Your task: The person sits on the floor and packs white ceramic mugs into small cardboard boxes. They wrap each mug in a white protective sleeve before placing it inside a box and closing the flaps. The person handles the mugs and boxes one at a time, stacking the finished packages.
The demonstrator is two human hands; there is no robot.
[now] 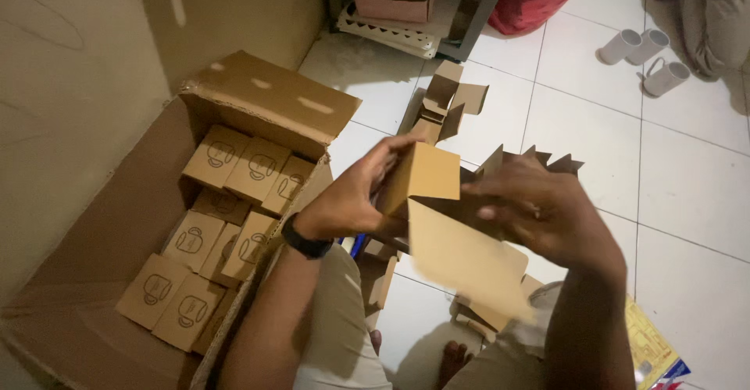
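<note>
I hold a small brown cardboard box (426, 175) in front of me, its flaps loose and one long flap (465, 261) hanging down. My left hand (351, 199), with a black watch on the wrist, grips the box's left side. My right hand (547, 210) closes on its right side, fingers over the open end. To my left stands a large open carton (94, 234) with several small brown boxes (234, 163) printed with a mug outline packed inside.
Flat and half-folded cardboard pieces (441, 101) lie on the white tiled floor ahead. Three white mugs (644, 54) lie at the upper right beside another person's leg (715, 15). A yellow printed sheet (648, 343) lies by my right knee. A wall stands on the left.
</note>
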